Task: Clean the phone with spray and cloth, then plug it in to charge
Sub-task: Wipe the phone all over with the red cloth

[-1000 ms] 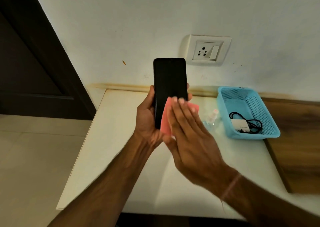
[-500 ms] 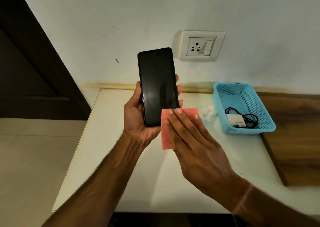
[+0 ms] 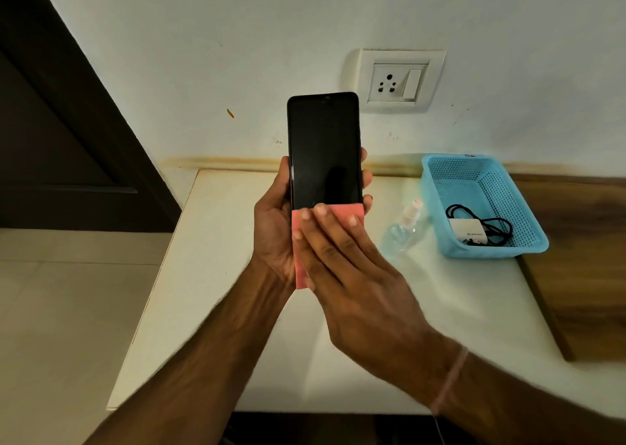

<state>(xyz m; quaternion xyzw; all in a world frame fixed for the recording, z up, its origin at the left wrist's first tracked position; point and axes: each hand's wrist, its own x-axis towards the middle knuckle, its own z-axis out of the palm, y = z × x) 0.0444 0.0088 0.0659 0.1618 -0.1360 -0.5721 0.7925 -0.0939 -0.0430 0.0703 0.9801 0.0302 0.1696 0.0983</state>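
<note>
Dark door (image 3: 50,139) at far left; white table (image 3: 203,292) beneath both arms. Left hand (image 3: 274,238) grips phone (image 3: 323,149) upright above the table, thumb on its left edge, fingertips wrapped round the right edge. Screen dark, facing camera. Pink cloth (image 3: 345,211) covers the phone's lower end. Right hand (image 3: 352,275) lies flat on the cloth, fingers straight, pressing it against the screen; it hides most of the cloth. Clear spray bottle (image 3: 403,231) lies on the table just right of the hands. Blue basket (image 3: 474,173) beyond it holds white charger (image 3: 469,232) and black cable (image 3: 491,222). Wall socket (image 3: 401,80) above, apart from phone.
</note>
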